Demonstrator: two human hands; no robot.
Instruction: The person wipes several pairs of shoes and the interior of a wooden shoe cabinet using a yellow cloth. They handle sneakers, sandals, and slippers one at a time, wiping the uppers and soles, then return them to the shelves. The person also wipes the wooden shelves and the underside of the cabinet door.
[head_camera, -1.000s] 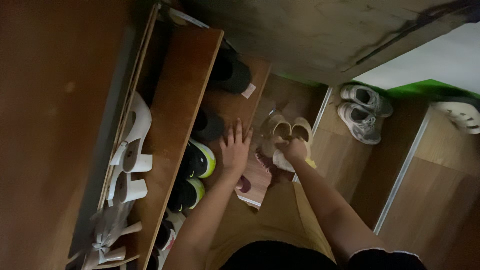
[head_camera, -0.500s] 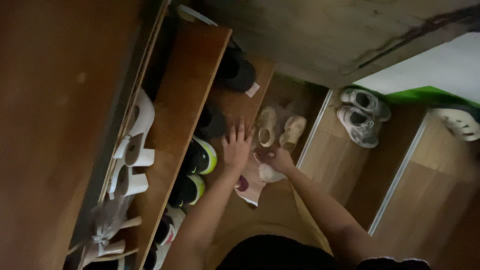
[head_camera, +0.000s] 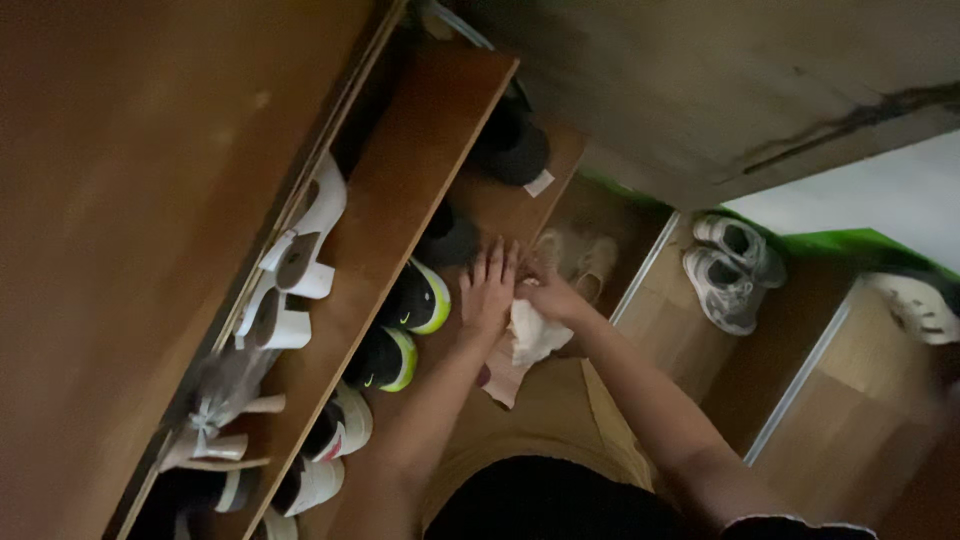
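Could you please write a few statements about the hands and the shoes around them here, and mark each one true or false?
1. The right hand holds a white cloth. True.
2. The left hand grips a shoe. False: it lies flat and open on the lower shelf.
3. Black shoes with yellow-green soles sit under the upper shelf. True.
4. The grey sneakers sit on the upper shelf. False: they stand apart on the floor, right of the rack.
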